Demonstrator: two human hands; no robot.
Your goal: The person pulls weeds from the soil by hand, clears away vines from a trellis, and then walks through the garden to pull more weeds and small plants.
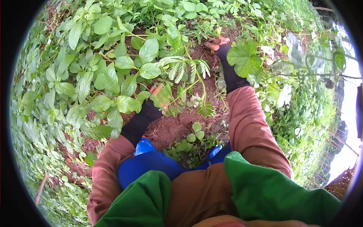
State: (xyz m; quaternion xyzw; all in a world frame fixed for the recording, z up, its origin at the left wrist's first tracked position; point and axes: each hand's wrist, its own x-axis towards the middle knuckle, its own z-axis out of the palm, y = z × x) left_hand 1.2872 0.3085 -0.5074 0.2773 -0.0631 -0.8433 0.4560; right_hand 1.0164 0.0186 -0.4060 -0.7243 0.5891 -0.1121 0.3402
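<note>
My left hand [158,97], in a dark fabric sleeve that leaves the fingers bare, is low among the weeds just left of a bare soil patch. Leaves cover part of it and its fingers are smeared, so its grip cannot be made out. Beside it leans a feathery-leaved plant [193,70] with a bent green stem. Farther forward and to the right, my right hand [218,44], in a similar dark sleeve, is close to the soil at the edge of the weeds. Its thumb and fingers look apart, with nothing visible between them. A broad lobed leaf [245,58] overlaps the right wrist.
Broad-leaved weeds [113,79] grow thickly ahead and to the left. Reddish soil [177,128] shows between my arms, with small weeds [196,134] near my blue-clad legs [151,166]. A thin vine stem [317,75] crosses on the right. A stick [41,190] stands at lower left.
</note>
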